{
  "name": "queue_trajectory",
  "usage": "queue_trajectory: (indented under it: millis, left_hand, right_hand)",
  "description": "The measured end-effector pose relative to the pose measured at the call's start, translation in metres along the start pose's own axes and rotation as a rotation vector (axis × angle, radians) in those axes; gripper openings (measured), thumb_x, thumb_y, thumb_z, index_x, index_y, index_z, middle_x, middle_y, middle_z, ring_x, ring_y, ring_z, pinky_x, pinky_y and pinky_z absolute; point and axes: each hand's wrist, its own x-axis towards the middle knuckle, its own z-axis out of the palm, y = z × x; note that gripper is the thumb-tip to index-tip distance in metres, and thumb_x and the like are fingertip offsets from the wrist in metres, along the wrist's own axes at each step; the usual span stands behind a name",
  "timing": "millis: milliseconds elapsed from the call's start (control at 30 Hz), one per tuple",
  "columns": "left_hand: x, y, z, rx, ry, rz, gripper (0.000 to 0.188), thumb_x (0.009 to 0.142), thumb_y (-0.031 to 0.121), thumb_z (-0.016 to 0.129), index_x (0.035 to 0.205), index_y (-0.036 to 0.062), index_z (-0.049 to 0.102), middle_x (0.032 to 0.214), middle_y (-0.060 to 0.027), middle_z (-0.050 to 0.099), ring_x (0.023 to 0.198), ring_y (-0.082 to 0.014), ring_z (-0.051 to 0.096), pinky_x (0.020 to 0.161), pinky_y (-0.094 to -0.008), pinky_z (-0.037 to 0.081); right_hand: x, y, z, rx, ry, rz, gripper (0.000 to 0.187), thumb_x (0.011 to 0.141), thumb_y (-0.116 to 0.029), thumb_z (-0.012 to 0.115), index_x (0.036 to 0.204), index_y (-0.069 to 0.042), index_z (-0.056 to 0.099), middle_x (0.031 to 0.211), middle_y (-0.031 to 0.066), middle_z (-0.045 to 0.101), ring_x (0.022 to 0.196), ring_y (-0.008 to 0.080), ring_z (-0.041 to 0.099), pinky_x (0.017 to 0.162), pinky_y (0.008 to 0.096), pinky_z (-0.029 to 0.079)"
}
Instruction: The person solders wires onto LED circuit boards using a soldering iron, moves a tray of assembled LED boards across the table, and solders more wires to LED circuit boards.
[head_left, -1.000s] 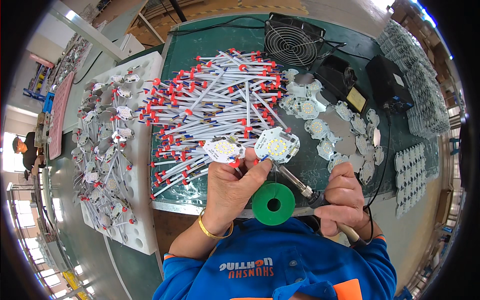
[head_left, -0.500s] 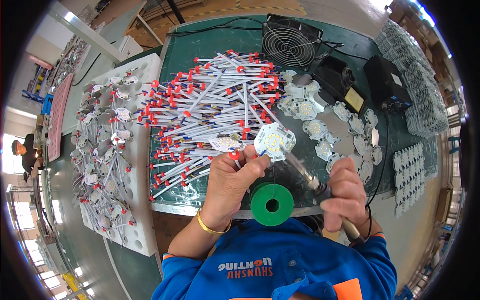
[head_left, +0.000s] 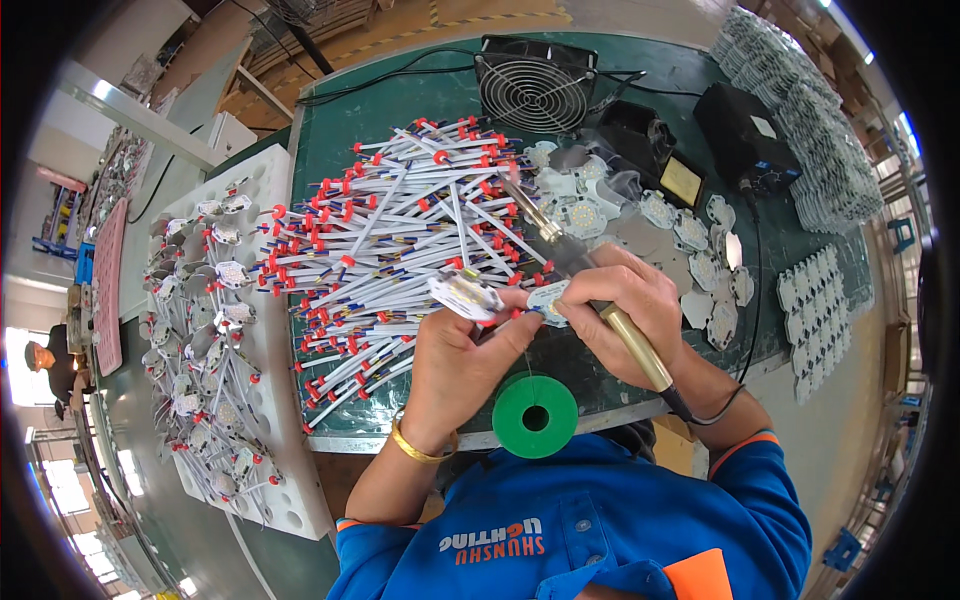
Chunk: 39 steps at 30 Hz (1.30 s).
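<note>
Between the thumb and fingers of my left hand point(head_left: 462, 370) are two octagonal LED boards. One LED board point(head_left: 465, 296) tilts up over the knuckles, a bit of red beside it; the other LED board point(head_left: 546, 299) reaches across to my right hand. My right hand point(head_left: 632, 312) is closed around a soldering iron point(head_left: 636, 346) with a gold-coloured handle, its metal barrel pointing up and left over the wires. The right fingertips meet the second board's edge. Just below the hands sits a green spool point(head_left: 508, 420) of solder, a thin strand rising from it.
A heap of white wires point(head_left: 400, 240) with red rings covers the table's middle. Loose LED boards point(head_left: 692, 228), a fan point(head_left: 535, 90), a soldering stand point(head_left: 683, 182) and a black power box point(head_left: 745, 135) lie beyond. A white foam tray point(head_left: 300, 440) at left carries wired boards.
My right hand has moved left and up to the board held in my left hand. The iron has swung, its tip now off the board and over the wires.
</note>
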Motion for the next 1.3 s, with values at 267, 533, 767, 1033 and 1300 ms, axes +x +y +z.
queue_trajectory:
  millis: [267,533,767,1033,1300]
  left_hand:
    - [-0.003,0.002,-0.002,-0.175,-0.040,-0.082,0.018,0.083,0.009,0.061,0.098,-0.0007,0.063,0.071,-0.0012,0.062,0.066,-0.0045,0.055,0.061,-0.0181,0.043]
    - [-0.011,0.000,0.005,-0.518,-0.037,-0.214,0.018,0.084,0.010,0.061,0.098,0.0008,0.063,0.076,-0.0047,0.064,0.069,-0.0063,0.057,0.059,-0.0179,0.043]
    - [-0.015,0.003,0.011,-0.516,0.026,-0.184,0.018,0.083,0.011,0.062,0.098,0.0011,0.063,0.074,-0.0036,0.064,0.068,-0.0060,0.057,0.059,-0.0179,0.043]
    - [-0.017,0.000,0.006,-0.527,0.029,-0.158,0.017,0.083,0.009,0.061,0.098,-0.0004,0.063,0.076,-0.0038,0.063,0.068,-0.0073,0.057,0.061,-0.0201,0.046]
    - [-0.031,0.006,-0.011,-0.273,0.063,-0.069,0.016,0.082,0.007,0.060,0.095,-0.0004,0.064,0.072,0.0005,0.060,0.063,-0.0021,0.050,0.055,-0.0167,0.041]
  right_hand:
    - [-0.006,0.004,0.006,0.021,-0.015,0.005,0.024,0.065,0.004,0.068,0.081,-0.007,0.054,0.062,0.0052,0.046,0.051,0.0200,0.045,0.044,0.0289,0.036]
    - [-0.017,-0.004,0.016,-0.017,0.171,-0.058,0.023,0.070,0.000,0.070,0.081,-0.004,0.050,0.059,0.0052,0.048,0.052,0.0167,0.042,0.045,0.0279,0.033]
    - [-0.030,-0.009,0.022,-0.035,0.244,-0.023,0.027,0.072,0.000,0.071,0.084,-0.004,0.047,0.070,0.0070,0.048,0.059,0.0151,0.046,0.052,0.0261,0.038]
    - [-0.029,-0.010,0.022,-0.042,0.171,-0.033,0.028,0.071,0.004,0.067,0.089,-0.003,0.046,0.073,0.0095,0.051,0.061,0.0176,0.048,0.052,0.0282,0.040]
    - [-0.038,-0.007,-0.016,0.066,-0.050,-0.247,0.023,0.080,-0.028,0.057,0.087,-0.005,0.055,0.065,0.0047,0.047,0.056,0.0226,0.048,0.054,0.0364,0.036]
